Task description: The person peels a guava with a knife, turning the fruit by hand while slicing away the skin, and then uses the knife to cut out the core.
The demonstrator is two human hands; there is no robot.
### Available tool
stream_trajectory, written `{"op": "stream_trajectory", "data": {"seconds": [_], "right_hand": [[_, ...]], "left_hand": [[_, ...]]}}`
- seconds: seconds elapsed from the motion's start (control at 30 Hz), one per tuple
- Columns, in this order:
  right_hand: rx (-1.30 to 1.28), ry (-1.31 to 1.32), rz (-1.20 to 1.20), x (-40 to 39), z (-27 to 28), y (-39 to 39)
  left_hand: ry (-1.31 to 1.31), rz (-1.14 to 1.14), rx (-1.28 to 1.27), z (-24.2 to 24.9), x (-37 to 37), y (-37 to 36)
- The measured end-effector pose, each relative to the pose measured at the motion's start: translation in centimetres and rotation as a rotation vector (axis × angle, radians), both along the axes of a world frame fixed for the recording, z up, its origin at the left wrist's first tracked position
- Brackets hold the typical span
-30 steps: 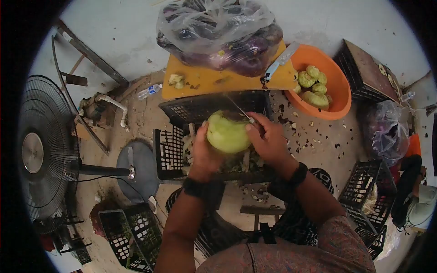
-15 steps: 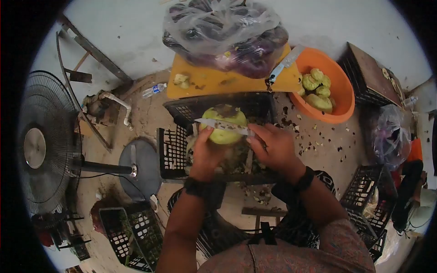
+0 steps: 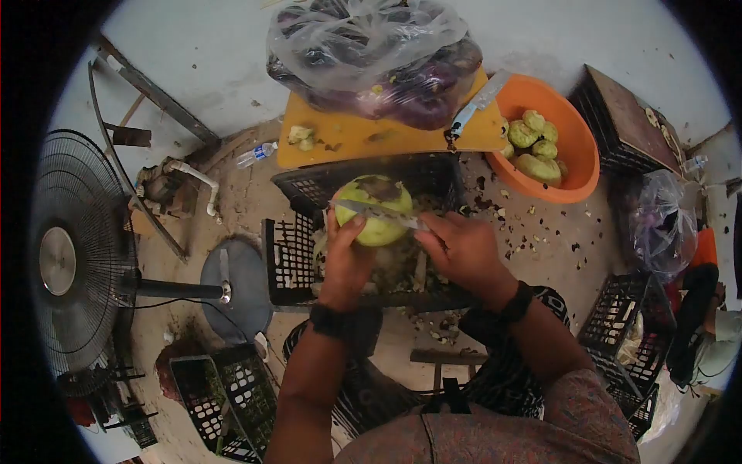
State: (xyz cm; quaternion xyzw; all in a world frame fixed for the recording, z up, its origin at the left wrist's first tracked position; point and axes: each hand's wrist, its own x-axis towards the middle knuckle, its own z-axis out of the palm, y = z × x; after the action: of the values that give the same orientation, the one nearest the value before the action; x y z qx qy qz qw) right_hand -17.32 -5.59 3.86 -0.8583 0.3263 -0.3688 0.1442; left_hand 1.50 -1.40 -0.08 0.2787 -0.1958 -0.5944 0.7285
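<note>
In the head view, the left hand (image 3: 345,259) gripped a round pale-green vegetable (image 3: 374,210) from below and from its left side, thumb pressed up against the skin, fingers curled behind it. The vegetable had a brown patch on top and was held just above a black plastic crate (image 3: 287,259) whose inside was littered with peelings. The right hand (image 3: 462,250) was closed around the handle of a knife (image 3: 379,214), the blade lying nearly level across the front of the vegetable and touching it, tip pointing toward the left hand's thumb.

Beyond the crate lay a yellow cutting board (image 3: 363,135) with a few small vegetable pieces near its left end. A clear plastic bag of purple vegetables (image 3: 375,58) rested on the far part of the board. A second knife (image 3: 478,102) lay on the board's right edge, reaching toward an orange basin (image 3: 576,151) that held several peeled green vegetables (image 3: 533,143). Dark scraps were scattered on the ground between the basin and the crate.

To the left stood a floor fan (image 3: 66,259) on a round base. More black crates sat at lower left and at right, and another plastic bag (image 3: 665,228) lay at far right
</note>
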Motion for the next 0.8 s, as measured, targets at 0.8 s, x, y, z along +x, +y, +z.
{"op": "stream_trajectory", "data": {"seconds": [0.8], "right_hand": [[0.443,-0.099,-0.009,1.3,-1.0,-0.9]], "left_hand": [[-0.228,0.099,0.149,1.6,-1.0,0.4]]}}
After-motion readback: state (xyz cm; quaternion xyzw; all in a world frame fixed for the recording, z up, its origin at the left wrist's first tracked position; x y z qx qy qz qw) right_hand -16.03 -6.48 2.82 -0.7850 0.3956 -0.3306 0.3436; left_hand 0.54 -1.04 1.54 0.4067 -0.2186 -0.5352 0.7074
